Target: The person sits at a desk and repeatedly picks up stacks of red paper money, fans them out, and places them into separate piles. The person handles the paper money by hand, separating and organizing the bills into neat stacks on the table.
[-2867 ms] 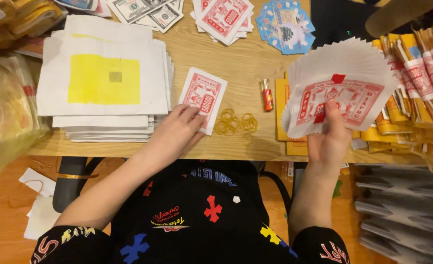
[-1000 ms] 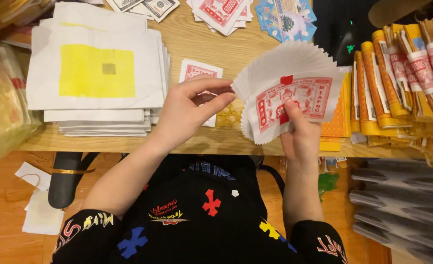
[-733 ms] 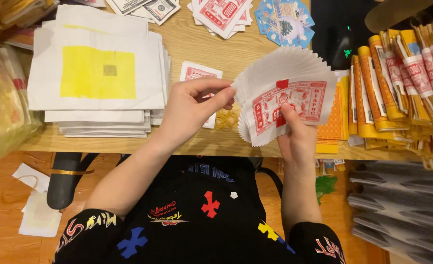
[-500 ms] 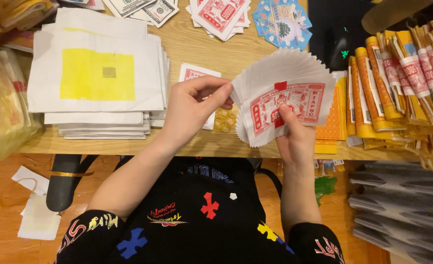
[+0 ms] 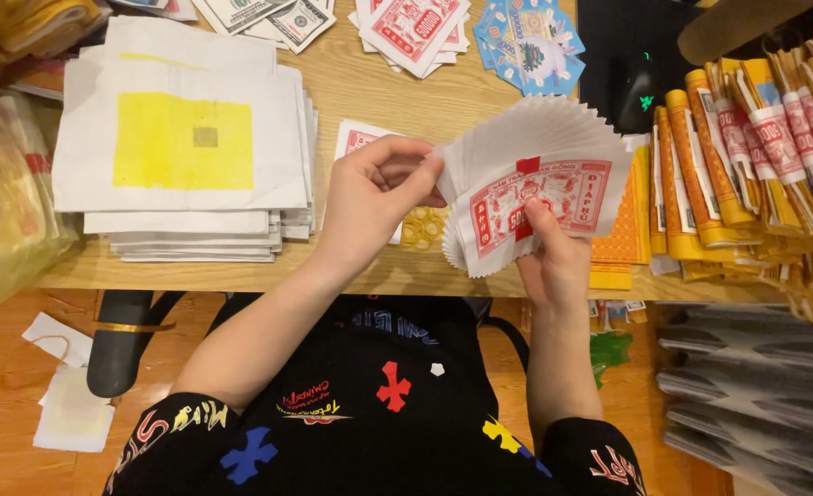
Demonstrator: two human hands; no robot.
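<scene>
We hold a fanned stack of thin red-printed paper notes [image 5: 535,197] above the counter [image 5: 370,87] edge: our right hand [image 5: 553,262] has its grip closed on the fan's lower middle, thumb pressed on the print, while our left hand [image 5: 374,197] pinches the fan's left edge between thumb and fingertips. The sheets look light, limp and slippery against each other, so we judge the firm hold belongs at the pivot under the thumb, with only a light pinch at the edges.
</scene>
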